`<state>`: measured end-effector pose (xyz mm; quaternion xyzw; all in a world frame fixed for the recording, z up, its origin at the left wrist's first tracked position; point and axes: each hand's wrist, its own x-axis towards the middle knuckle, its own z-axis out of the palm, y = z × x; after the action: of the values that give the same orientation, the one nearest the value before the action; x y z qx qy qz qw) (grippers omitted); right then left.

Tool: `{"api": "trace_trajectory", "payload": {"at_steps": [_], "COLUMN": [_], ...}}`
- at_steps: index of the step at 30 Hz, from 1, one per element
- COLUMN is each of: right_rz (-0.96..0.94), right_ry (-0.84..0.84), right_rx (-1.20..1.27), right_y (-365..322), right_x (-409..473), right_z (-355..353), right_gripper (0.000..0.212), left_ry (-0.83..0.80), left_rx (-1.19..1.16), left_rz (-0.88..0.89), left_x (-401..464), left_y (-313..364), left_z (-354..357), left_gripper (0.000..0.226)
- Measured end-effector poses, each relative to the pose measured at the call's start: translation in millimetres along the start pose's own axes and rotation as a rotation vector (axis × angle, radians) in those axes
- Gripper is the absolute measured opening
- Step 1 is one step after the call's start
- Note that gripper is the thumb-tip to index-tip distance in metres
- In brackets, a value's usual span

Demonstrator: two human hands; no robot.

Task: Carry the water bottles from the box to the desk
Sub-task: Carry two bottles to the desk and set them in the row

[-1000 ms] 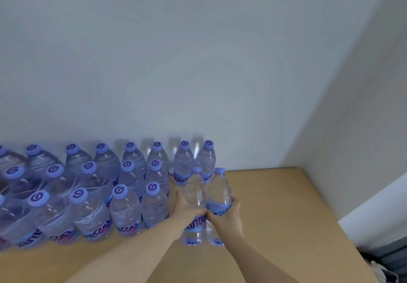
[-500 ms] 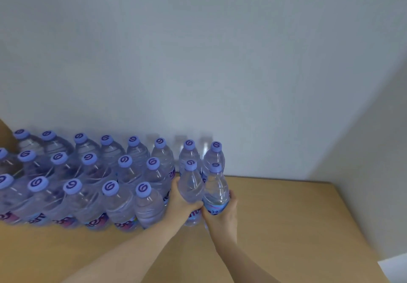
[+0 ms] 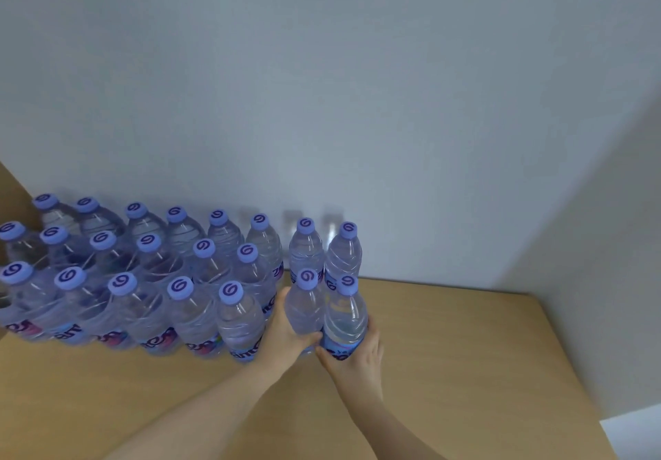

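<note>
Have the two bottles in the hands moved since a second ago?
Yes. The two held bottles have gone back toward the wall, closing on the last back-row pair, and now stand right in front of it.

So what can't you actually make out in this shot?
- Head view: the bases of both held bottles, covered by the left hand and right hand.
- Leftmost bottles, cut by the frame edge.
- Label text, blurred.
- The box: out of frame.

A pale wooden surface meets plain grey-white walls at a room corner, under soft, even light
</note>
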<state>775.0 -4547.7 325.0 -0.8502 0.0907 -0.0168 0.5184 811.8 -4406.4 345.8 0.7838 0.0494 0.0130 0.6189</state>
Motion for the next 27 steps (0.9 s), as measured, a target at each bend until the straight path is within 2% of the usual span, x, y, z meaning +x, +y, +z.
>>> {"api": "trace_trajectory", "payload": {"at_steps": [4,8,12,15,22,27], "right_rz": [-0.056,-0.114,-0.091,-0.055,0.003,0.042], "right_ry": [-0.059,-0.145,-0.127,-0.137,-0.075,-0.016], "right_rx": [-0.023,-0.101,-0.004,0.043,0.098,0.12], "right_y": [2,10,6,1,-15,-22], "right_x": [-7,-13,-4,5,18,30], "right_z": [-4,-16,-30,-30,-12,-4], "right_gripper": [0.1,0.085,0.073,0.06,0.056,0.066], "left_ry": [0.035,0.012,0.035,0.037,0.067,0.073], "left_rx": [-0.003,0.014,-0.036,-0.015,-0.039,-0.054], "left_rz": [-0.001,0.006,-0.027,-0.05,-0.065,-0.085], "left_x": [-7,-7,-10,-8,5,18], "left_y": [-5,-4,-6,-7,6,11], "left_z": [0,0,4,3,8,8], "left_gripper": [0.065,0.053,0.074,0.075,0.067,0.054]}}
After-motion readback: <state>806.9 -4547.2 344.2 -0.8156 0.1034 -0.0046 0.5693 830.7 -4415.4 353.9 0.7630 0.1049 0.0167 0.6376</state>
